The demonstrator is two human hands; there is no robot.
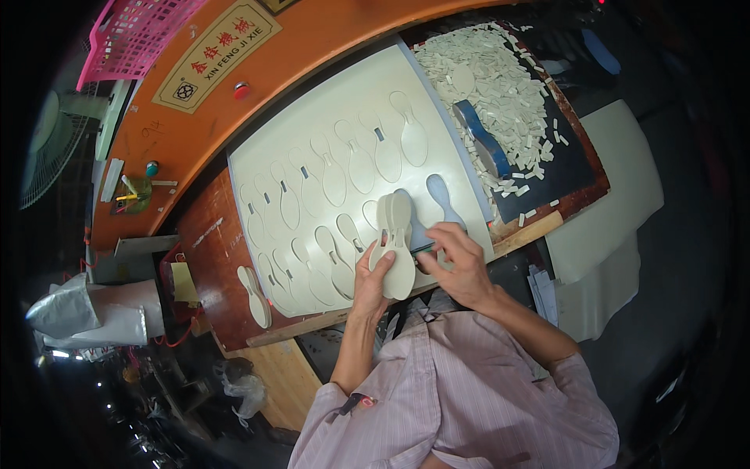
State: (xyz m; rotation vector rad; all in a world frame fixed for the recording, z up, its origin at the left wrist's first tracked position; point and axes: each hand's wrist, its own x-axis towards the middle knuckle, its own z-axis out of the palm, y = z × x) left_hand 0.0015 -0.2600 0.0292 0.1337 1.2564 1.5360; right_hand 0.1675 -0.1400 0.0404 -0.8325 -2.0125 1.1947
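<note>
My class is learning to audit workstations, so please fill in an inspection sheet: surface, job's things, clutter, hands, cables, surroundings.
Surface: reddish-brown wooden tabletop, pale marks.
Job's things: glossy cream sheet with insole-shaped outlines; stacked cream insole-shaped pieces, held.
Clutter: heaped small white rectangular chips; blue waisted metal-looking tool at their edge.
Hands: left hand grips the stack; right hand beside it, hold unclear.
Cables: thin red cord, left.
Surroundings: orange machine panel, pink plastic basket.

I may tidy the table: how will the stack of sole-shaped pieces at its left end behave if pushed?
The stack would probably slide rather than roll, since it lies flat on the table. Its layers may shift apart, as no band shows around them. It is likely light, looking fairly thin.
</note>
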